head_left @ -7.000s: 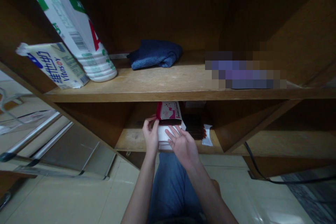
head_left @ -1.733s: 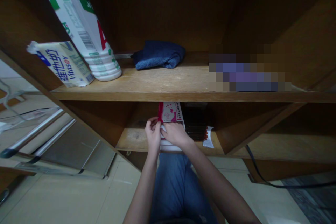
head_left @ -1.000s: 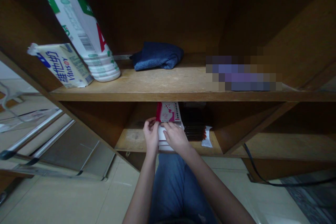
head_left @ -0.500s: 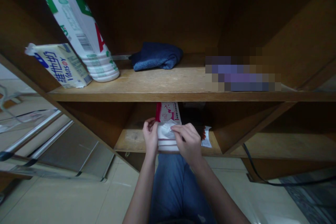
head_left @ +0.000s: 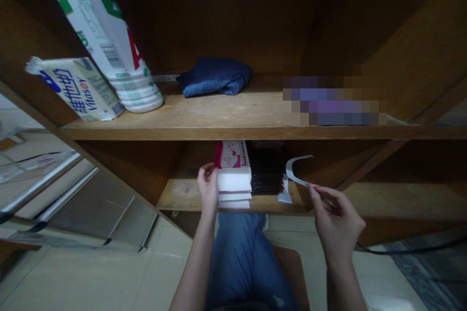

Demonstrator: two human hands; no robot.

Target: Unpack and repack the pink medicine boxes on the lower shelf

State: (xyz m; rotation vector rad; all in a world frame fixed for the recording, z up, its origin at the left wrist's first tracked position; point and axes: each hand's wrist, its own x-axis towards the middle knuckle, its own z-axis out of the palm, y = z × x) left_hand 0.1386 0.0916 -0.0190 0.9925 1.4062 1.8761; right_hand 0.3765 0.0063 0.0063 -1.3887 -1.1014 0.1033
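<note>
In the lower compartment lies a pink-and-white box [head_left: 230, 154] with printed characters. White layers [head_left: 233, 182] that look like paper or card are stacked at its front. At the left edge of this box is my left hand [head_left: 207, 184], thumb against the side and fingers curled; part of the grip is hidden. Out to the right, my right hand [head_left: 337, 216] pinches the end of a thin, curved white strip [head_left: 294, 170] between thumb and fingertips. The strip bends up and away in the air, apart from the box.
Dark stacked packets [head_left: 266, 175] sit right of the box, beside a white piece [head_left: 285, 192] with red marks. Above, the shelf [head_left: 219, 119] bears a large bottle [head_left: 116, 58], a drink carton [head_left: 80, 90] and a folded blue cloth [head_left: 219, 77]. A metal-framed rack [head_left: 91, 204] stands left.
My right hand has moved from the box out to the right, carrying the white strip away from the white layers. My left hand has stayed at the box's left edge.
</note>
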